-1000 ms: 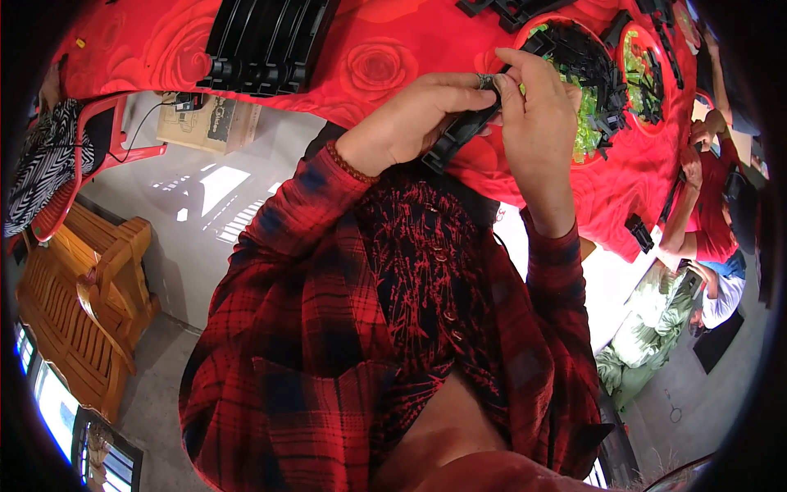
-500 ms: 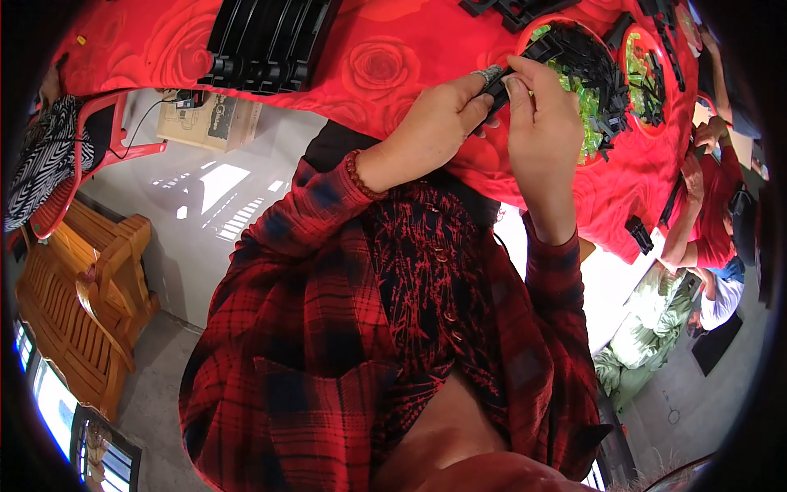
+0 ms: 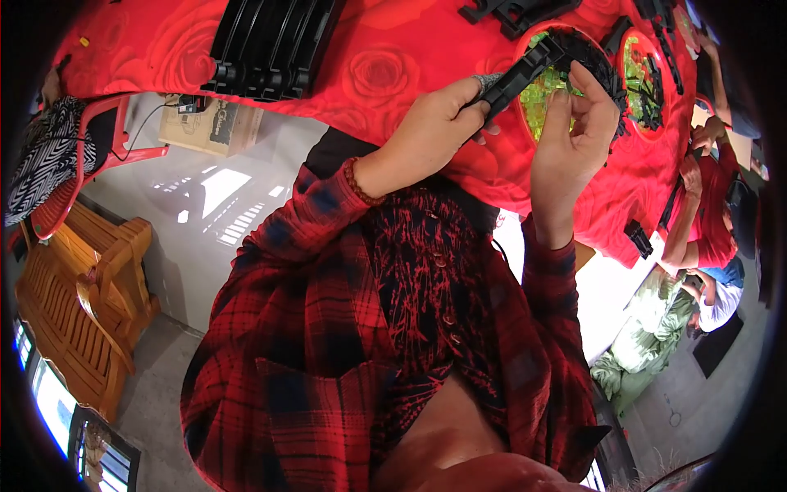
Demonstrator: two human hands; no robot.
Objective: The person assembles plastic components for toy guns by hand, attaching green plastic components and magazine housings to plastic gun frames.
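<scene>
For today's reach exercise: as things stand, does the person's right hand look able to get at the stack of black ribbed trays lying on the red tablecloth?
Probably not easily. The right hand is up by the black bar that the left hand grips, and the stack of black ribbed trays lies far left, beyond the left hand and forearm.

Bright daylight, sun patches on the floor, heavy fisheye bending, dark rim.

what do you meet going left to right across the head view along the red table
Stack of black plastic trays → left hand → long black plastic part held in it → right hand → red bowl of small black pieces → another person's red sleeve.
</scene>
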